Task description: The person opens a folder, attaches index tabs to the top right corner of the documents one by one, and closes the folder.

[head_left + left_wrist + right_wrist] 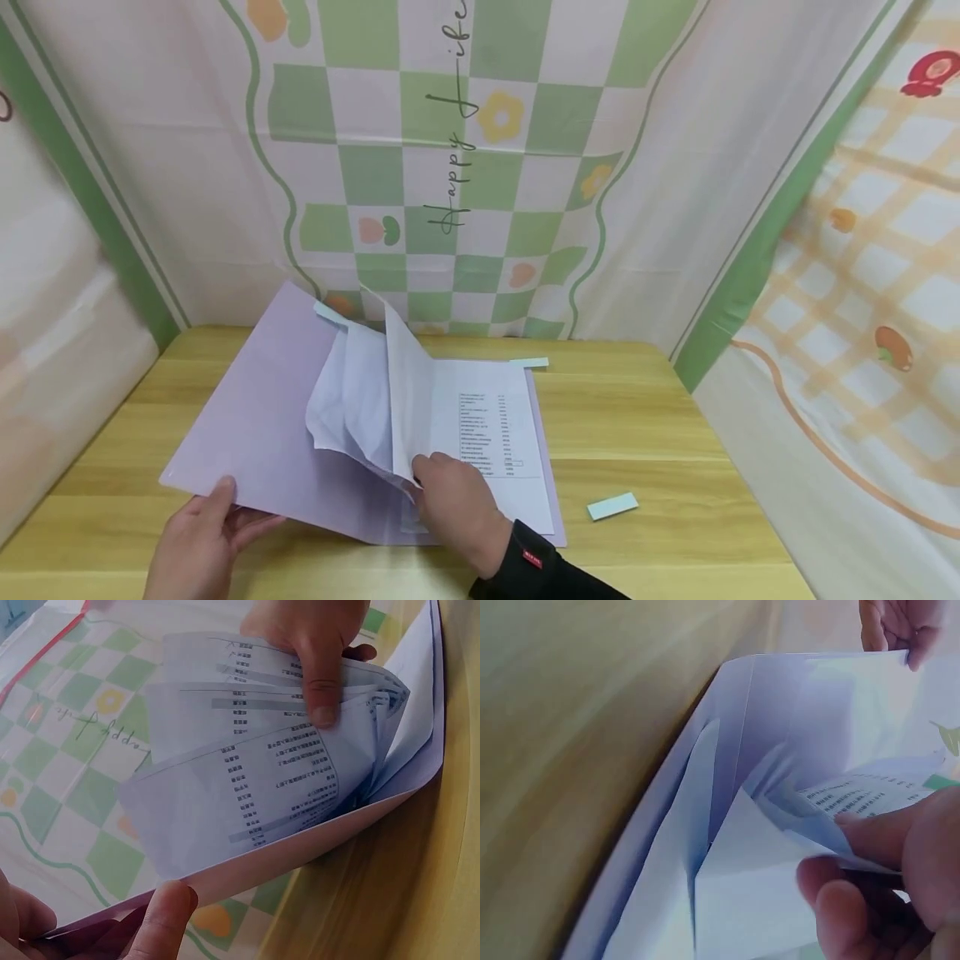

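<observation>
A light purple folder [262, 417] lies open on the table, its left cover tilted up. My left hand [198, 546] grips that cover's lower edge, thumb [166, 915] on the inner face. Several printed sheets [240, 780] stand lifted and fanned inside the folder. At their lower corner my right hand [459, 507] pinches them between thumb and fingers. In the right wrist view a dark sliver shows between those fingers; I cannot tell what it is. Another printed page [487, 433] rests flat on the folder's right side.
A loose pale green strip [612, 506] lies on the wooden table [637, 433] right of the folder. Similar strips stick out at the top of the flat page [529, 362] and beside the lifted sheets [330, 314]. Patterned cloth [502, 183] hangs behind the table.
</observation>
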`<state>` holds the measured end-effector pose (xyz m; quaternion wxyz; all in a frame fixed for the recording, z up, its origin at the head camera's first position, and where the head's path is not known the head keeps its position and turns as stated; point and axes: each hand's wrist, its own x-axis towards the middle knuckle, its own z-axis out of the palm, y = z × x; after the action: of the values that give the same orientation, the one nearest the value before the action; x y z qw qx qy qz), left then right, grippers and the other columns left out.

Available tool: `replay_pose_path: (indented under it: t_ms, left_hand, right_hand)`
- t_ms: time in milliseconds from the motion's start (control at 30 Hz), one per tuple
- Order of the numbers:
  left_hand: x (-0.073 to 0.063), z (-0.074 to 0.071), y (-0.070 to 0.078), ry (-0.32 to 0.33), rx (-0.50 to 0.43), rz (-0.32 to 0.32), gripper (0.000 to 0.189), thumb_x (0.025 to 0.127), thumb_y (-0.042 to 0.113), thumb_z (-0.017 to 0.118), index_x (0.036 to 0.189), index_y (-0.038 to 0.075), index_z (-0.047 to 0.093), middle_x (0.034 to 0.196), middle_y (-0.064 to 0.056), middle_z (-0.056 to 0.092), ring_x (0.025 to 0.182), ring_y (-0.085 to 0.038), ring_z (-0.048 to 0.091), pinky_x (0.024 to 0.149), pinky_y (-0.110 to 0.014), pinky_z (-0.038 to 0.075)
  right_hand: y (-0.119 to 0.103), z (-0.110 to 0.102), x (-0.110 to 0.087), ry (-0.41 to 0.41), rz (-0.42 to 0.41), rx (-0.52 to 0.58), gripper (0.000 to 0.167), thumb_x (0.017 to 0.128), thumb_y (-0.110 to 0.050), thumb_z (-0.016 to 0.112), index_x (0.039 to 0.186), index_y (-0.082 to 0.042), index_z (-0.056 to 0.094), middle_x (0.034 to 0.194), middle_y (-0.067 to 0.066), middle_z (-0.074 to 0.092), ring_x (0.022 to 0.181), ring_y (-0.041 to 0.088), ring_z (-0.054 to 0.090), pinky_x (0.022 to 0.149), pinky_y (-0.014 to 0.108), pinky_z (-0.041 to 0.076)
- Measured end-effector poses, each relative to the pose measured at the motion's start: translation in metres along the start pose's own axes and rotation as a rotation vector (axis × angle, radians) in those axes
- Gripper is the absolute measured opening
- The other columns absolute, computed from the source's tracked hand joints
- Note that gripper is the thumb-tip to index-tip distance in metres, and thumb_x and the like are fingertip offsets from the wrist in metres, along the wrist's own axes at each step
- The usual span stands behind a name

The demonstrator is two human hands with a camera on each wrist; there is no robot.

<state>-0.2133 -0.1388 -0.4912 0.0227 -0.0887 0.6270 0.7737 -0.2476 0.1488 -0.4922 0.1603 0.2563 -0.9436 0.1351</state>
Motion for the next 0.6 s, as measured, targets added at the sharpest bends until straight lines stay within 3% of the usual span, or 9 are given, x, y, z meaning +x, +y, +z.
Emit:
replay_pose_path:
  t_ms: [100,233,367,433,600]
  left_hand:
    - [-0.001,0.001,0.0,0.008,0.0,-0.014,0.06,0.108,0.037,0.03,0.143,-0.011,0.03,0.103,0.004,0.071,0.094,-0.016,0.069,0.083,-0.044,0.055]
    - [-0.001,-0.002,-0.003,0.0,-0.041,-0.002,0.051,0.108,0.037,0.034,0.134,-0.005,0.043,0.1,0.004,0.072,0.093,-0.018,0.07,0.081,-0.044,0.056]
    - [-0.001,-0.004,-0.006,-0.027,-0.116,0.025,0.032,0.108,0.034,0.036,0.117,0.012,0.058,0.099,0.001,0.073,0.092,-0.02,0.07,0.079,-0.044,0.056]
    - [-0.001,-0.004,-0.006,-0.033,-0.137,0.03,0.027,0.108,0.033,0.037,0.111,0.02,0.061,0.1,0.001,0.073,0.093,-0.02,0.07,0.08,-0.045,0.056]
    - [-0.001,-0.003,-0.005,-0.029,-0.129,0.018,0.026,0.107,0.034,0.039,0.11,0.022,0.061,0.101,0.003,0.072,0.093,-0.019,0.07,0.08,-0.045,0.056]
  right_hand:
    - [0.006,0.0,-0.005,0.017,0.048,0.132,0.023,0.091,-0.017,0.073,0.077,-0.014,0.055,0.065,-0.008,0.049,0.054,0.003,0.043,0.047,0.017,0.035]
    - [0.014,-0.002,-0.016,0.05,0.148,0.293,0.01,0.092,-0.015,0.07,0.088,-0.011,0.063,0.078,-0.001,0.065,0.067,0.006,0.059,0.056,0.024,0.049]
    - [0.021,-0.004,-0.026,0.088,0.191,0.338,0.015,0.091,-0.015,0.071,0.101,-0.004,0.07,0.091,0.008,0.073,0.083,0.014,0.069,0.065,0.032,0.056]
    - [0.024,-0.005,-0.03,0.086,0.215,0.372,0.018,0.091,-0.014,0.071,0.104,0.0,0.071,0.093,0.011,0.073,0.082,0.013,0.069,0.064,0.03,0.056]
    - [0.03,-0.006,-0.043,0.079,0.287,0.448,0.02,0.09,-0.014,0.072,0.105,-0.001,0.068,0.094,0.009,0.072,0.076,0.007,0.065,0.061,0.027,0.054]
